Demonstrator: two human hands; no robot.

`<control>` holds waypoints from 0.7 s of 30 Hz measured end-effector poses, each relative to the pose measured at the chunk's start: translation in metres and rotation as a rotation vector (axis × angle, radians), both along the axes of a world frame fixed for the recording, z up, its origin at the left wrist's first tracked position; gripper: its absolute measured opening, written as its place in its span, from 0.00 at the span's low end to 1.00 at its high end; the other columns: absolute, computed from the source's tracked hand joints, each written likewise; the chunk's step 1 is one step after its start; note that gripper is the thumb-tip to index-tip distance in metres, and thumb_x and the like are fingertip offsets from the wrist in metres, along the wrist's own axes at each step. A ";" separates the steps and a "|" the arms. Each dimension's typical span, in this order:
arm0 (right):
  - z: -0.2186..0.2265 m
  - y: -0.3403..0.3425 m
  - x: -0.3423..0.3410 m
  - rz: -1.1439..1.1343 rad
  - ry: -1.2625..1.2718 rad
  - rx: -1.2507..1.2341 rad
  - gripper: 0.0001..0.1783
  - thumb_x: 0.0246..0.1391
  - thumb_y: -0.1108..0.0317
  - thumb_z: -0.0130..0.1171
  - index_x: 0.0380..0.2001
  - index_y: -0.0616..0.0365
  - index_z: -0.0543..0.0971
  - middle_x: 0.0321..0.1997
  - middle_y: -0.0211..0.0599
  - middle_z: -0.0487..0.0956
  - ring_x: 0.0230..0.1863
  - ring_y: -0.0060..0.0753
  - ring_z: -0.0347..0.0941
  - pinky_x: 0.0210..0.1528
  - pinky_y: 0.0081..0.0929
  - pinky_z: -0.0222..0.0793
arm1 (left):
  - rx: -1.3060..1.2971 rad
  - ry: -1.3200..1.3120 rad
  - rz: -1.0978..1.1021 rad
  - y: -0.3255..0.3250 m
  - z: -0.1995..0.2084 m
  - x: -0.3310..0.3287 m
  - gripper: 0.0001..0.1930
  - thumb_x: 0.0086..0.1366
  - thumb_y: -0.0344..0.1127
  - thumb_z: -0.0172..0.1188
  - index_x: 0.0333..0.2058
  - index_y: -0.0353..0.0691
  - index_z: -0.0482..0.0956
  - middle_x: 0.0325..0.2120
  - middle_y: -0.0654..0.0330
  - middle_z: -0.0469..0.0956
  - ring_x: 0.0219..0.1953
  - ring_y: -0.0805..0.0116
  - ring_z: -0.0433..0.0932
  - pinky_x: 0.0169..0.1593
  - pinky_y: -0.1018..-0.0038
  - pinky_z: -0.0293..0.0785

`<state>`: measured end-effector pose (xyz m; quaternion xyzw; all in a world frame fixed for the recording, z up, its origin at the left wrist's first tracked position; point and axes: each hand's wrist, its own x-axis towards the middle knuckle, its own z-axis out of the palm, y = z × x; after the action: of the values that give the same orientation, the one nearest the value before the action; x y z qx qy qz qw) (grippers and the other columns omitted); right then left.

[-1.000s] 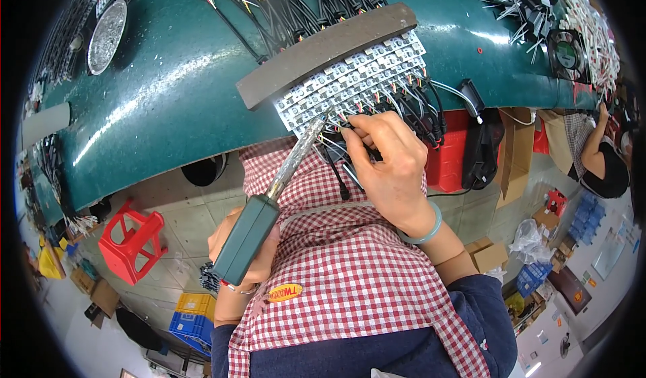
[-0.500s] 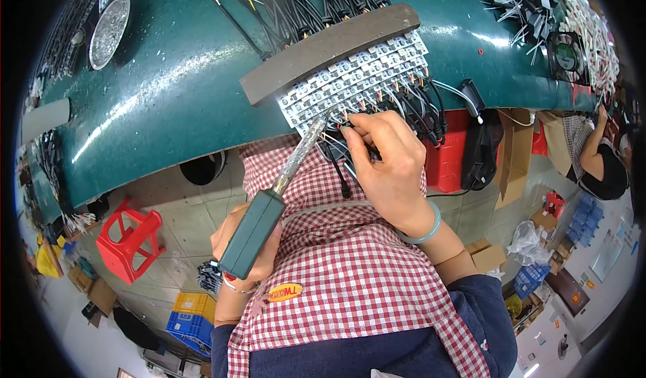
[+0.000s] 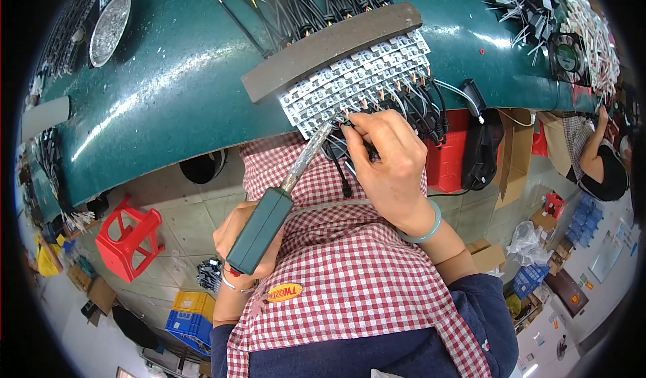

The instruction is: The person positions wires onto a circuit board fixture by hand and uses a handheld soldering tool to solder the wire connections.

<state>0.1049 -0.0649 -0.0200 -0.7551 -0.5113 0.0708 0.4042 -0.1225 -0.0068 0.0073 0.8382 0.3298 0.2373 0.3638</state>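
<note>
My left hand (image 3: 231, 235) is wrapped round the green handle of a soldering iron (image 3: 261, 228). Its stained metal shaft slants up to the near edge of a panel of white circuit board strips (image 3: 316, 97). Beside the iron's tip, my right hand (image 3: 392, 166) pinches a thin wire end at the panel's edge; the fingers partly hide it. Black cables (image 3: 422, 119) with thin coloured wires hang off the near side of the panel, to the right of my fingers. A dark brown bar (image 3: 330, 51) lies across the panel's far side.
The green table (image 3: 175, 95) curves across the view. Behind the bar lie black cables (image 3: 296, 8) with bared ends. A metal dish (image 3: 110, 30) stands at the left, a small fan (image 3: 567, 56) at the right. A red stool (image 3: 129, 240) is on the floor; another person (image 3: 601, 159) is at far right.
The soldering iron and my left hand have shifted slightly to the right, its tip closer to my right fingertips. My right hand has stayed almost still.
</note>
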 end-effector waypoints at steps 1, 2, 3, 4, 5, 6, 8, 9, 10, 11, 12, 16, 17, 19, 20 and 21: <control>-0.001 0.000 0.000 0.000 0.007 0.003 0.12 0.43 0.80 0.68 0.35 0.63 0.80 0.29 0.40 0.76 0.29 0.41 0.75 0.29 0.35 0.71 | 0.001 -0.004 -0.009 0.000 0.000 0.000 0.10 0.43 0.21 0.65 0.29 0.30 0.82 0.28 0.50 0.80 0.28 0.54 0.82 0.31 0.69 0.79; 0.000 -0.001 0.000 0.000 0.007 0.003 0.12 0.43 0.80 0.68 0.35 0.63 0.80 0.29 0.40 0.76 0.29 0.41 0.75 0.29 0.35 0.71 | 0.003 -0.007 -0.018 0.000 0.000 -0.001 0.10 0.43 0.21 0.65 0.29 0.30 0.82 0.28 0.50 0.80 0.28 0.55 0.82 0.31 0.69 0.79; 0.000 -0.001 -0.001 0.000 0.007 0.001 0.12 0.43 0.80 0.68 0.35 0.63 0.80 0.29 0.40 0.76 0.29 0.41 0.75 0.29 0.34 0.71 | 0.004 -0.007 -0.018 0.000 0.000 -0.001 0.10 0.43 0.21 0.65 0.29 0.30 0.82 0.28 0.50 0.80 0.28 0.55 0.82 0.31 0.69 0.79; 0.000 -0.001 -0.001 0.000 0.008 -0.002 0.12 0.43 0.80 0.68 0.35 0.63 0.80 0.29 0.40 0.76 0.29 0.41 0.75 0.29 0.34 0.71 | -0.001 0.001 -0.013 -0.001 0.001 -0.001 0.10 0.43 0.21 0.65 0.28 0.30 0.81 0.27 0.50 0.79 0.27 0.55 0.82 0.30 0.69 0.79; -0.001 -0.002 -0.001 0.000 0.008 -0.002 0.12 0.43 0.80 0.68 0.35 0.63 0.80 0.29 0.40 0.76 0.29 0.41 0.75 0.29 0.34 0.71 | -0.006 0.009 -0.008 -0.002 0.001 -0.001 0.10 0.43 0.21 0.65 0.28 0.30 0.81 0.27 0.51 0.79 0.27 0.55 0.81 0.30 0.69 0.78; -0.001 -0.002 -0.001 0.002 0.008 -0.001 0.12 0.43 0.80 0.68 0.34 0.63 0.80 0.29 0.40 0.76 0.29 0.41 0.75 0.29 0.34 0.71 | -0.006 0.009 -0.007 -0.002 0.001 -0.001 0.10 0.43 0.21 0.65 0.28 0.30 0.81 0.27 0.51 0.79 0.27 0.55 0.81 0.30 0.69 0.78; -0.001 -0.002 -0.001 0.004 0.008 0.000 0.12 0.43 0.80 0.68 0.34 0.63 0.80 0.29 0.40 0.76 0.29 0.41 0.75 0.29 0.34 0.71 | 0.012 0.009 -0.006 -0.002 0.001 0.000 0.10 0.42 0.21 0.65 0.28 0.30 0.81 0.26 0.52 0.78 0.26 0.55 0.81 0.29 0.70 0.78; 0.000 -0.002 0.000 0.003 -0.008 0.004 0.11 0.44 0.82 0.68 0.34 0.64 0.80 0.29 0.39 0.77 0.27 0.37 0.75 0.27 0.30 0.72 | 0.013 0.009 -0.007 -0.002 -0.001 -0.001 0.10 0.42 0.21 0.65 0.28 0.30 0.81 0.26 0.52 0.78 0.26 0.55 0.81 0.29 0.70 0.78; 0.000 -0.001 0.000 0.002 -0.026 0.007 0.11 0.45 0.83 0.68 0.34 0.64 0.81 0.29 0.39 0.77 0.25 0.33 0.76 0.25 0.27 0.72 | 0.049 -0.009 0.005 -0.002 -0.004 -0.004 0.10 0.43 0.21 0.65 0.28 0.30 0.81 0.26 0.51 0.79 0.26 0.56 0.81 0.28 0.70 0.78; 0.000 -0.001 0.000 0.000 -0.027 0.006 0.11 0.45 0.83 0.68 0.34 0.64 0.81 0.29 0.39 0.77 0.25 0.33 0.76 0.25 0.27 0.72 | 0.085 -0.027 0.016 -0.003 -0.009 -0.008 0.10 0.43 0.21 0.65 0.29 0.31 0.81 0.26 0.51 0.79 0.26 0.56 0.81 0.28 0.71 0.77; 0.001 0.000 0.001 -0.002 -0.023 0.001 0.11 0.45 0.83 0.68 0.34 0.64 0.81 0.29 0.39 0.77 0.25 0.33 0.76 0.25 0.27 0.72 | 0.084 -0.029 0.014 -0.006 -0.014 -0.014 0.10 0.43 0.21 0.65 0.29 0.31 0.81 0.26 0.51 0.79 0.26 0.56 0.81 0.28 0.71 0.77; 0.001 0.003 0.002 0.003 -0.026 0.003 0.11 0.45 0.82 0.68 0.34 0.64 0.81 0.29 0.39 0.77 0.25 0.33 0.76 0.25 0.27 0.72 | -0.145 0.003 0.215 -0.017 -0.019 -0.036 0.13 0.45 0.23 0.66 0.33 0.30 0.82 0.27 0.50 0.79 0.25 0.56 0.80 0.27 0.70 0.75; 0.001 0.004 0.001 0.006 -0.026 0.007 0.11 0.45 0.82 0.68 0.34 0.64 0.81 0.29 0.39 0.77 0.25 0.33 0.76 0.25 0.27 0.72 | -0.171 -0.004 0.260 -0.017 -0.018 -0.035 0.12 0.45 0.23 0.67 0.33 0.31 0.82 0.27 0.50 0.79 0.24 0.56 0.80 0.27 0.69 0.75; 0.004 0.005 -0.001 0.008 0.008 -0.007 0.10 0.45 0.80 0.67 0.34 0.63 0.80 0.29 0.40 0.76 0.29 0.42 0.75 0.30 0.34 0.71 | -0.180 -0.012 0.317 -0.014 -0.013 -0.033 0.12 0.46 0.24 0.67 0.33 0.32 0.82 0.27 0.50 0.79 0.23 0.55 0.79 0.28 0.68 0.76; 0.005 0.004 -0.002 0.020 0.010 0.010 0.10 0.45 0.80 0.67 0.34 0.63 0.80 0.29 0.40 0.76 0.29 0.42 0.75 0.30 0.34 0.71 | -0.145 -0.015 0.366 -0.011 -0.010 -0.032 0.11 0.48 0.25 0.68 0.34 0.33 0.82 0.28 0.52 0.79 0.26 0.59 0.80 0.31 0.69 0.76; 0.005 0.005 0.000 0.028 -0.009 0.003 0.10 0.45 0.79 0.67 0.34 0.62 0.80 0.29 0.40 0.76 0.29 0.42 0.75 0.30 0.35 0.71 | -0.099 -0.021 0.417 -0.004 -0.009 -0.030 0.11 0.51 0.25 0.69 0.35 0.34 0.83 0.30 0.54 0.80 0.28 0.62 0.80 0.34 0.69 0.76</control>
<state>0.1047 -0.0600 -0.0151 -0.7476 -0.5237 0.0720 0.4021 -0.1527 -0.0106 -0.0012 0.7304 0.5037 0.2997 0.3507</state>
